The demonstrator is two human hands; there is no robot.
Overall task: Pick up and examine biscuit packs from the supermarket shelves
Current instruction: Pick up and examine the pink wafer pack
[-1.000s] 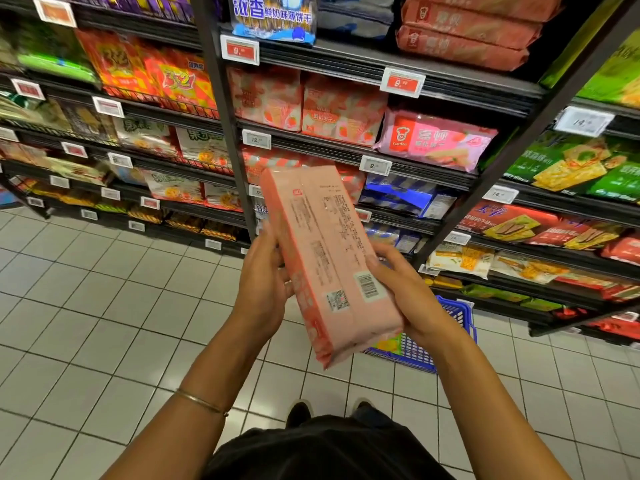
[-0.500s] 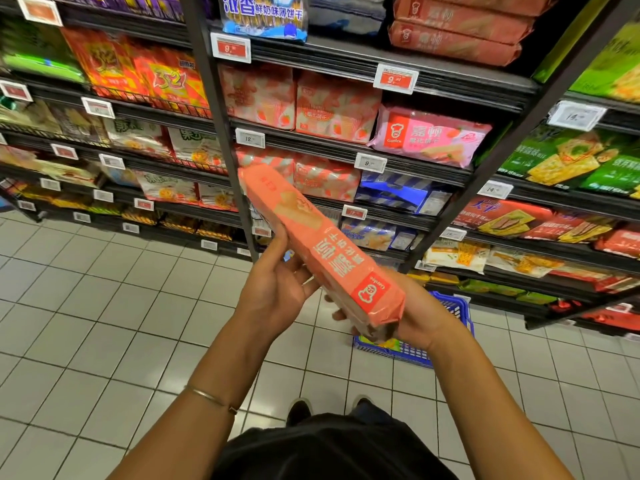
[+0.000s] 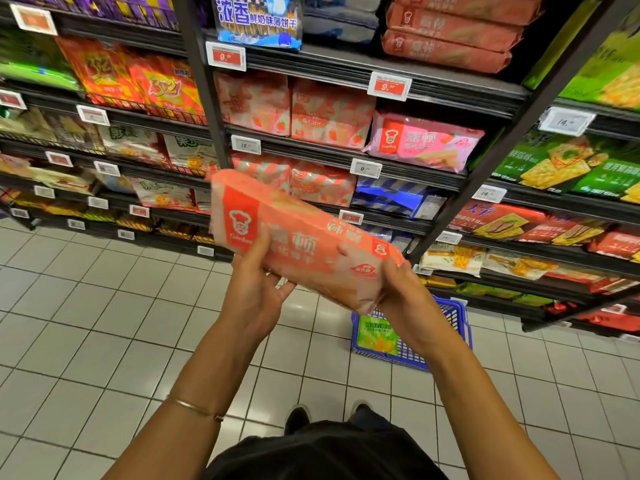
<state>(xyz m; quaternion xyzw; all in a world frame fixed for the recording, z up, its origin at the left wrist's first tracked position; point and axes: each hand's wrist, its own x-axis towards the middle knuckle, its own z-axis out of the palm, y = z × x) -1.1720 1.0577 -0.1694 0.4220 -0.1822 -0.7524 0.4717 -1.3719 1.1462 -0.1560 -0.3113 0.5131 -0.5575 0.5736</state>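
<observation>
A long pink-orange biscuit pack [image 3: 298,237] with a chef logo is held in front of the shelves, its printed front face turned toward me and its right end tilted down. My left hand [image 3: 254,289] holds its left half from below, thumb on the front face. My right hand [image 3: 403,299] grips the lower right end. More packs of the same brand lie on the top shelf [image 3: 446,36] and a pink one [image 3: 422,142] on the shelf below.
Black supermarket shelves [image 3: 346,157] full of biscuit and cracker packs with price tags run across the view. A blue shopping basket [image 3: 457,320] holding a green pack stands on the white tiled floor [image 3: 104,323] behind my right hand. My shoes show at the bottom.
The pack has been rotated in my hands from its back label side, through its narrow edge, to its printed front, and now lies more crosswise.
</observation>
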